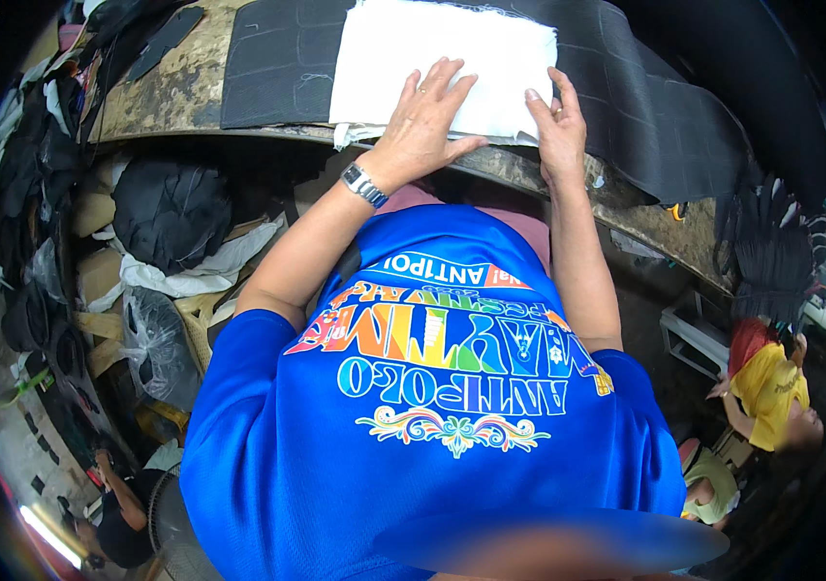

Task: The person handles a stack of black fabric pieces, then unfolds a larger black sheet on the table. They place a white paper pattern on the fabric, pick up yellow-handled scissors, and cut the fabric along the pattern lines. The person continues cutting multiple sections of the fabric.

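Observation:
A white cloth (374, 73), seemingly several layers with frayed edges, lies on a black textured sheet (272, 73) at the table's front edge. My left hand (424, 121) is laid on the cloth with its fingers spread; a metal watch is on that wrist. At the cloth's right edge is my right hand (560, 131), its thumb on the cloth and its forefinger extended apart from the thumb. Its other fingers are partly hidden.
The black material continues right over the worn wooden table (171, 102). An orange-handled tool (676, 210) lies near the table edge. Black bundles (172, 208) and plastic bags (156, 339) crowd the left. Other people, one in a yellow shirt (771, 392), are behind me.

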### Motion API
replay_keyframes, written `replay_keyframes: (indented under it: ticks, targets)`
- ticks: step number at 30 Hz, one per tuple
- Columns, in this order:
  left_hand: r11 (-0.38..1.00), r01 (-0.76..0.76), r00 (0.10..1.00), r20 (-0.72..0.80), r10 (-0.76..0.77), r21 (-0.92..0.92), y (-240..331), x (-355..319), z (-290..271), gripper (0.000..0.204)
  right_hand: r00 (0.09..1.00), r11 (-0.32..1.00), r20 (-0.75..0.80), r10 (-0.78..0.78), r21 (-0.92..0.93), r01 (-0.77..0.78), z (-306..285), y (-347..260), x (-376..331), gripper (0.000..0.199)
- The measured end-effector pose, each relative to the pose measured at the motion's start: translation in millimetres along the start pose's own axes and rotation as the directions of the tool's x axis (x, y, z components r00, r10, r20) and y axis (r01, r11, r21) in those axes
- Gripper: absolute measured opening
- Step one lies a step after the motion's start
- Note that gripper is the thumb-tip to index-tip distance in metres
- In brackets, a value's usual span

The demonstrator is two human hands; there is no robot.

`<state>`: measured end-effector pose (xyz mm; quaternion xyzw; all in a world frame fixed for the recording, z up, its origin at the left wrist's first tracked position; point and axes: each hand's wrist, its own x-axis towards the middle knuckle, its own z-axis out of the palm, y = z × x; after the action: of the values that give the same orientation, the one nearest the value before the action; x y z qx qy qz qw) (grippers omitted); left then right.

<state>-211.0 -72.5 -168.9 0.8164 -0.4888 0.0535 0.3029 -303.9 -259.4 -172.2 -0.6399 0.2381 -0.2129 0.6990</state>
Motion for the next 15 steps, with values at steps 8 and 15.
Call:
replay_keyframes:
  ticks: [8, 15]
  targets:
    - [0.979, 0.036, 0.995, -0.08, -0.052, -0.2, -16, 0, 7, 0.04, 1.0, 0.999, 0.013, -0.011, 0.034, 0.011, -5, 3, 0, 0.062]
    - [0.179, 0.067, 0.728, -0.074, -0.682, -0.982, -46, -3, -40, 0.042, 0.999, 0.998, 0.002, -0.041, -0.045, 0.041, -5, 5, 0, 0.061]
